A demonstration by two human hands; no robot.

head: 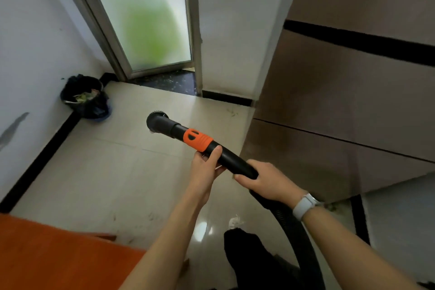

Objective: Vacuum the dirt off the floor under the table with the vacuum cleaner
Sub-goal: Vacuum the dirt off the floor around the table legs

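Holding the vacuum wand (226,155) with both hands here, up in the air over the floor (113,172) and angled toward about 10 o'clock. Left hand (206,167) is wrapped around the black tube just behind the orange collar (199,139), thumb lying along the top. Right hand (266,180) grips the tube further back at roughly 4 o'clock from the left one, fingers curled over it, with a white watch (303,205) on that wrist. From under the right hand the ribbed black hose (303,242) drops down toward 5 o'clock and out of frame. At the far end of the wand sits a round black brush nozzle (156,121), tipped on its side and clear of the tiles as far as I can tell. An orange table (58,256) fills the corner at 8 o'clock, and there are dark smudges and bits of dirt (153,215) on the beige tiles right beside its edge. A white scrap (235,221) lies on the floor near 5 o'clock. Up at 10 o'clock, a small bin (86,96) with a dark bag sits against the white wall. Frosted glass door (146,19) is at 12 o'clock, and a big brown cabinet (353,101) takes up the 2 o'clock side.
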